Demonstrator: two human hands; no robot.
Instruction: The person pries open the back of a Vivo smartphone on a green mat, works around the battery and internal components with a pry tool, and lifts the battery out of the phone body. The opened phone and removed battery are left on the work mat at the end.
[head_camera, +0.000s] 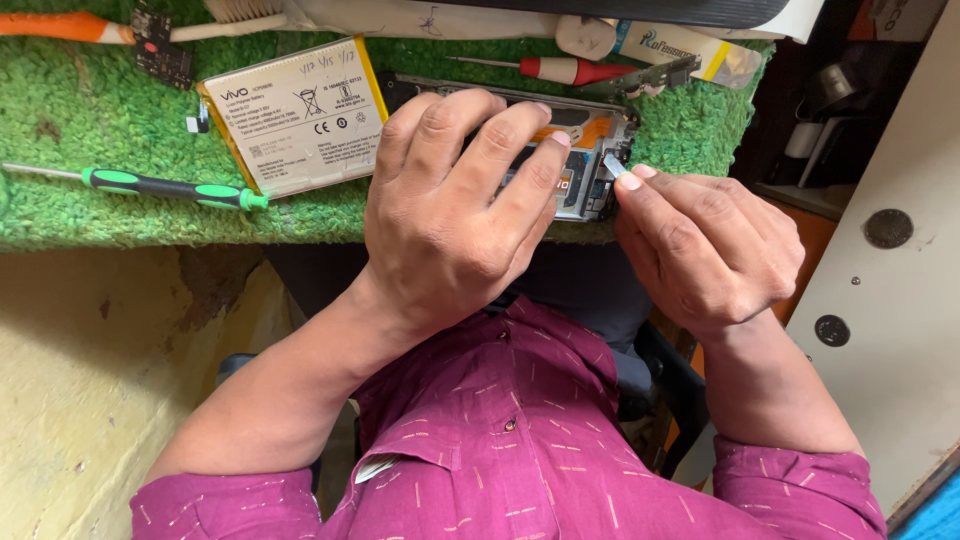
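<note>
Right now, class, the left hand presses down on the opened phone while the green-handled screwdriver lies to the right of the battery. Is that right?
Not quite. In the head view the green-handled screwdriver lies left of the battery, not right. The left hand does press on the opened phone.
</note>
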